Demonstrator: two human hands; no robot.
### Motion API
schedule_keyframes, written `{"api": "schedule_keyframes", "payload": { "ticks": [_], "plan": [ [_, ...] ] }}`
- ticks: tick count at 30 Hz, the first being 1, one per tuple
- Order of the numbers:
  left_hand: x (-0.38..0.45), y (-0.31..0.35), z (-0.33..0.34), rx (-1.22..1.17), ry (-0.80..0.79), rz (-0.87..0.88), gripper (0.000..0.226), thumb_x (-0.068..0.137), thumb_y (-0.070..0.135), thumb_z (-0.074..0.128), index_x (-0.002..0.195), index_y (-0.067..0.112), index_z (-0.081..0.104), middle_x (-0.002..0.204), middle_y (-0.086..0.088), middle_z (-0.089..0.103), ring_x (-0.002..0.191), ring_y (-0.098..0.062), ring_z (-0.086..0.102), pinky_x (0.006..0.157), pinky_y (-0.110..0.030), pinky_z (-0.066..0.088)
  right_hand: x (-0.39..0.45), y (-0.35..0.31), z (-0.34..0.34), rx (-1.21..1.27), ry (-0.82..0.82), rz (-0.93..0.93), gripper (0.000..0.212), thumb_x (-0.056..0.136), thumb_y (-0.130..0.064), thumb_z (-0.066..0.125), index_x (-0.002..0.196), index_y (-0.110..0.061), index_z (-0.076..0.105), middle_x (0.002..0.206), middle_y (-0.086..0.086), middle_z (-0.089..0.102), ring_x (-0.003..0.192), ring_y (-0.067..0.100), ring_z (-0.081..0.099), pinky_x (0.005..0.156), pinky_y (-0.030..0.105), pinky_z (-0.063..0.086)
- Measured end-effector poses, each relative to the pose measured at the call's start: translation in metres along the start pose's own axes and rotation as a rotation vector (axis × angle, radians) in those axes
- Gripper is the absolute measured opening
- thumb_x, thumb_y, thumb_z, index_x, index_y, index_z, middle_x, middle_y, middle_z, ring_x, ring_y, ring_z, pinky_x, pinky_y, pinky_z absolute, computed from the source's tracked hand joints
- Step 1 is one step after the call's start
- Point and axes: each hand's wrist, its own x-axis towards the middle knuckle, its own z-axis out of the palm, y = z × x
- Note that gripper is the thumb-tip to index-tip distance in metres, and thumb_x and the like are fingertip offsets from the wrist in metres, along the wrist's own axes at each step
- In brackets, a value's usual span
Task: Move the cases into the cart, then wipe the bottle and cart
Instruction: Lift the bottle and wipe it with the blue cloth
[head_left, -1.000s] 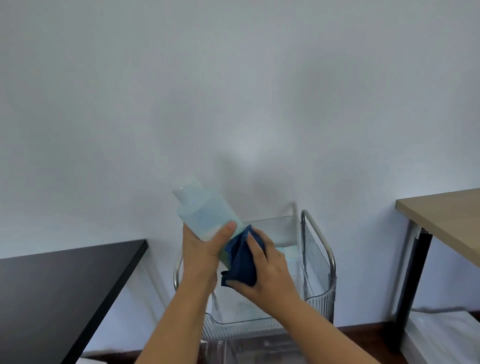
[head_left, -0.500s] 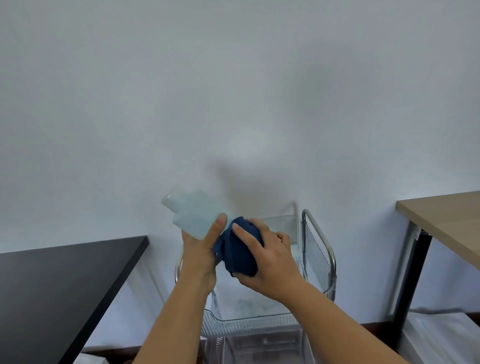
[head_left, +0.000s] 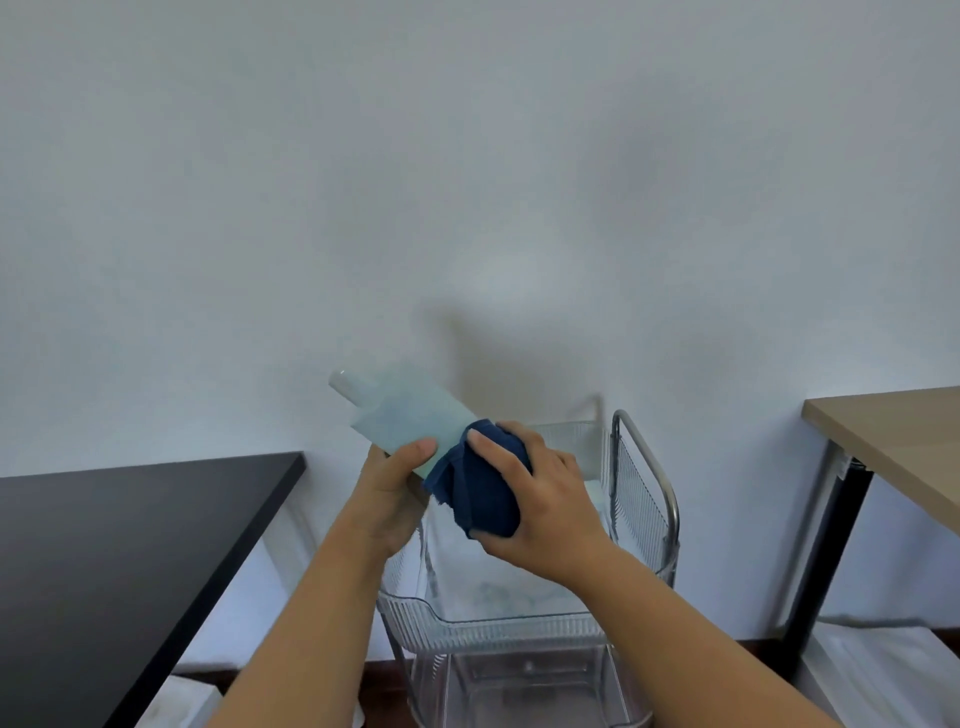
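Observation:
A pale blue translucent bottle (head_left: 402, 415) with a white cap is held tilted, neck pointing up and left, above the cart. My left hand (head_left: 392, 491) grips its lower body from the left. My right hand (head_left: 540, 499) presses a dark blue cloth (head_left: 480, 493) around the bottle's base, which the cloth hides. Below both hands stands the clear ribbed plastic cart (head_left: 498, 626) with a chrome side rail (head_left: 652, 488). Pale items lie in its top tray, too blurred to identify.
A black table (head_left: 104, 561) fills the lower left, its edge close to the cart. A light wooden table (head_left: 893, 447) on a black leg (head_left: 826, 577) stands at the right. A white wall lies behind. White material lies on the floor at the lower right.
The bottle has tilted further toward the left, its neck lower. My right hand has slid the cloth along the bottle's lower body and wrapped it round the base.

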Motion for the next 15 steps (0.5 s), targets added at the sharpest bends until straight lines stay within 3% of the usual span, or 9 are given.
{"api": "schedule_keyframes", "payload": {
  "ticks": [2,4,7,9,13,15],
  "plan": [
    [-0.005,-0.005,0.011,0.024,0.177,0.04,0.071,0.056,0.045,0.091,0.116,0.019,0.064,0.109,-0.01,0.069,0.101,-0.03,0.068,0.082,-0.052,0.057,-0.001,0.003,0.002,-0.077,-0.005,-0.019,0.09,0.067,-0.049,0.07,0.145,-0.042,0.023,0.141,0.008,0.042,0.11,0.026,0.056,0.09,0.042,0.042],
    [-0.009,-0.008,0.016,0.058,0.379,0.086,0.053,0.051,0.047,0.093,0.097,0.029,0.072,0.097,-0.002,0.073,0.088,-0.023,0.072,0.066,-0.043,0.059,-0.005,0.005,0.007,-0.14,-0.025,-0.045,0.086,0.07,-0.046,0.068,0.145,-0.042,0.025,0.141,0.011,0.043,0.107,0.028,0.057,0.09,0.043,0.039],
    [-0.012,-0.015,0.014,0.095,0.452,0.107,0.035,0.058,0.034,0.089,0.089,0.03,0.075,0.089,0.003,0.076,0.078,-0.015,0.073,0.056,-0.032,0.056,-0.012,0.006,0.013,-0.151,-0.03,-0.048,0.085,0.07,-0.045,0.067,0.144,-0.043,0.026,0.143,0.011,0.04,0.11,0.03,0.055,0.091,0.043,0.038],
    [-0.014,-0.015,0.009,0.137,0.39,0.124,0.038,0.058,0.031,0.087,0.094,0.028,0.074,0.092,0.0,0.076,0.079,-0.017,0.074,0.055,-0.032,0.056,-0.014,0.007,0.013,-0.116,-0.015,-0.036,0.087,0.068,-0.044,0.07,0.143,-0.044,0.025,0.144,0.012,0.038,0.113,0.03,0.053,0.092,0.043,0.04],
    [-0.006,0.0,-0.012,0.093,0.048,0.128,0.058,0.061,0.017,0.08,0.115,0.011,0.064,0.105,-0.011,0.073,0.096,-0.028,0.07,0.073,-0.036,0.059,-0.008,0.009,0.005,0.056,-0.021,-0.042,0.095,0.062,-0.049,0.076,0.141,-0.045,0.023,0.147,0.009,0.032,0.118,0.028,0.052,0.093,0.04,0.041],
    [-0.001,0.006,-0.016,0.025,-0.024,0.088,0.071,0.054,0.019,0.087,0.118,0.006,0.059,0.104,-0.011,0.072,0.095,-0.028,0.07,0.078,-0.037,0.059,-0.006,0.007,0.003,0.087,-0.04,-0.035,0.097,0.061,-0.051,0.075,0.143,-0.045,0.022,0.147,0.007,0.031,0.119,0.027,0.051,0.094,0.041,0.041]
  ]
}}
